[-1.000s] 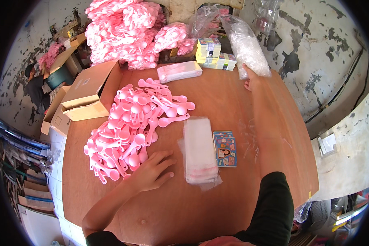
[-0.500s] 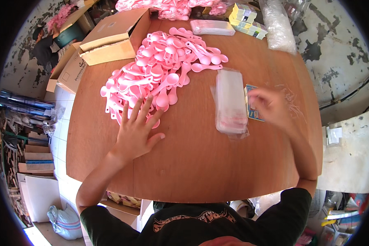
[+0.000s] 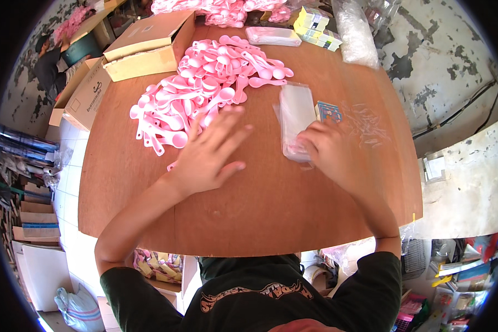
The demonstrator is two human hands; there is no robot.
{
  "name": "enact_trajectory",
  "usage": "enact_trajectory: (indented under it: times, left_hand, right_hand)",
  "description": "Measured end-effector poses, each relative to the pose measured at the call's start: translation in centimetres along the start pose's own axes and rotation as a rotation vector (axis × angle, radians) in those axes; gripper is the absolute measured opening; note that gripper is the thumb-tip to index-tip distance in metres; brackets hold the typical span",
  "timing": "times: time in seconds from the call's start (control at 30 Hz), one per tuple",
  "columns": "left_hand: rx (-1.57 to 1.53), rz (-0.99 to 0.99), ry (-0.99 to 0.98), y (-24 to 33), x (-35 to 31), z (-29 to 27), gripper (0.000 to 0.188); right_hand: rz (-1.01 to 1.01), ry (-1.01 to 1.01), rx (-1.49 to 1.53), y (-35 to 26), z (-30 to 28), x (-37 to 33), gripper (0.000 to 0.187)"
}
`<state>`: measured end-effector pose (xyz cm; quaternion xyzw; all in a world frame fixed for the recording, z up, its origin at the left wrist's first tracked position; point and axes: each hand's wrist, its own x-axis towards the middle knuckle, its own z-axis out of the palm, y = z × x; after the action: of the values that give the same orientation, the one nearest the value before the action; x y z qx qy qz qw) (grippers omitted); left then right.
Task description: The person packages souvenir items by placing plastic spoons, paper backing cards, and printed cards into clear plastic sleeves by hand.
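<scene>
A heap of pink plastic measuring spoons (image 3: 205, 83) lies on the brown table. My left hand (image 3: 210, 155) is over the near right edge of the heap, fingers spread and holding nothing visible. To the right lies a stack of clear plastic bags (image 3: 297, 108). My right hand (image 3: 329, 146) is at the stack's lower right side, with its fingers bent and drawn together. The thumb touches or hovers over the near end of the bags; whatever the fingers may pinch is hidden. Just beyond this hand are small blue printed cards (image 3: 329, 112).
Thin clear plastic strips (image 3: 368, 124) lie right of the cards. A cardboard box (image 3: 144, 50) stands at the far left of the table. At the back are wrapped pink spoons (image 3: 227, 11), yellow card stacks (image 3: 317, 27) and a plastic roll (image 3: 357, 36). Another person (image 3: 52, 63) sits far left.
My right hand has moved from above the blue cards to the near end of the bag stack. My left hand has shifted right, off the heap's near left part. The view has shifted slightly.
</scene>
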<state>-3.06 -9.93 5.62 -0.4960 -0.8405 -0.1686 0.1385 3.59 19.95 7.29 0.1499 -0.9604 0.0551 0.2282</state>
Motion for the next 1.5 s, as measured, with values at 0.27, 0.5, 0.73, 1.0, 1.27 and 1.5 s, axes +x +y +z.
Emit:
enact_trajectory:
  times: [0.27,0.5,0.73,1.0,1.27,1.5]
  left_hand:
    - [-0.804,0.252,0.11,1.3,4.6,3.6,0.018]
    - [-1.674,-0.437,-0.064,3.4,4.8,1.9,0.02]
    - [-1.633,-0.632,-0.075,2.4,3.9,3.7,0.035]
    - [-1.64,-0.59,-0.249,3.4,3.6,4.4,0.034]
    - [-1.541,-0.37,-0.181,3.8,3.4,5.4,0.04]
    - [-1.575,-0.4,-0.184,4.3,3.6,4.8,0.053]
  right_hand:
    - [0.144,-0.008,0.513,-3.4,-3.3,-1.5,0.007]
    - [0.086,0.192,-0.113,6.3,-0.2,-4.6,0.024]
    - [0.209,0.056,0.316,8.1,-0.6,-4.7,0.02]
    - [0.499,0.38,0.957,-0.3,-3.4,-2.2,0.022]
    - [0.525,0.179,1.075,-1.5,-0.5,-2.7,0.021]
    - [0.631,0.231,1.124,-1.4,0.1,-2.9,0.023]
